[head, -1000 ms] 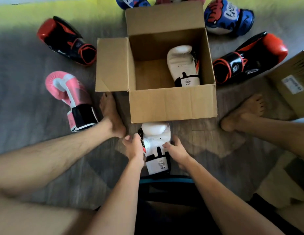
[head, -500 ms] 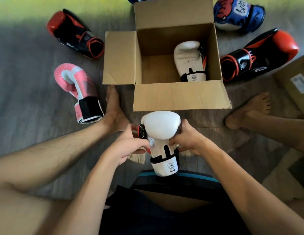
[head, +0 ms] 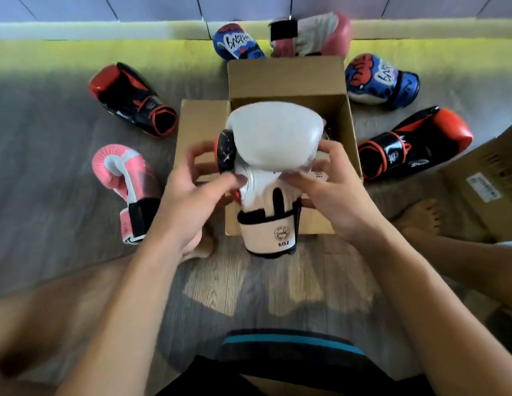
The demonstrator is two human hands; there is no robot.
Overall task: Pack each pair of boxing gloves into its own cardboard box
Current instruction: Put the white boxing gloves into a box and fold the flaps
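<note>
Head view: my left hand (head: 192,192) and right hand (head: 332,190) squeeze the white glove (head: 275,144) at its waist; looks puffy, light, probably slick, so grip there.

It looked like a room in a home: grey wood-plank flooring (head: 266,295) met a pale panelled wall (head: 106,12) at 12 o'clock, a cardboard box (head: 286,78) sat directly on it, and a bare foot (head: 420,221) rested at 3 o'clock.
</note>
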